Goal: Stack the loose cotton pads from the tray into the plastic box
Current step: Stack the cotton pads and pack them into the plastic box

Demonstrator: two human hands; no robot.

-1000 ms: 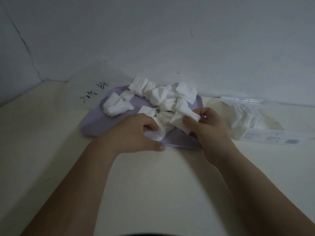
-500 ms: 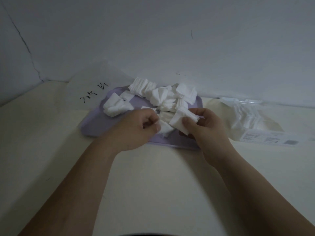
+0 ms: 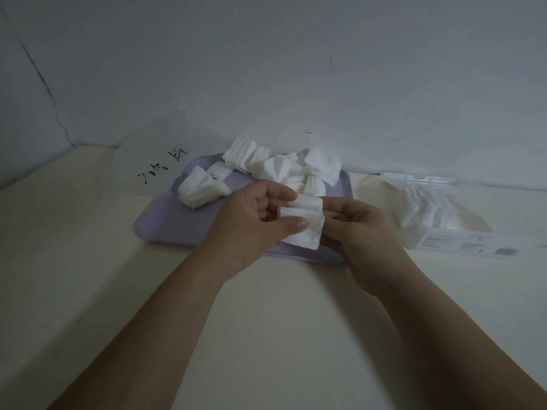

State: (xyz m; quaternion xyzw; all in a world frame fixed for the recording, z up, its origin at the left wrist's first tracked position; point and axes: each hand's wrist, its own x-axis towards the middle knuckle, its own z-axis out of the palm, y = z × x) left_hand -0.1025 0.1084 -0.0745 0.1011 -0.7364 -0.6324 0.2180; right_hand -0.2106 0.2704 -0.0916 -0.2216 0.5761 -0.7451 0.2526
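Observation:
A lilac tray [image 3: 165, 229] lies on the cream table, with several loose white cotton pads [image 3: 204, 189] heaped along its back half. Over the tray's front right part both hands hold a small stack of square pads [image 3: 305, 223]. My left hand [image 3: 254, 220] pinches the stack from the left, thumb on top. My right hand [image 3: 361, 229] holds its right side, fingers behind the pads. The clear plastic box [image 3: 455, 241] stands to the right of the tray, with several pads inside.
A translucent sheet with black handwriting [image 3: 159, 170] leans against the wall behind the tray's left end. The wall runs close behind the tray and box. Bare table surface [image 3: 88, 276] stretches to the left and front.
Both hands have lifted off the heap and come together. The pads each held are now joined into one stack between them, above the tray's front right.

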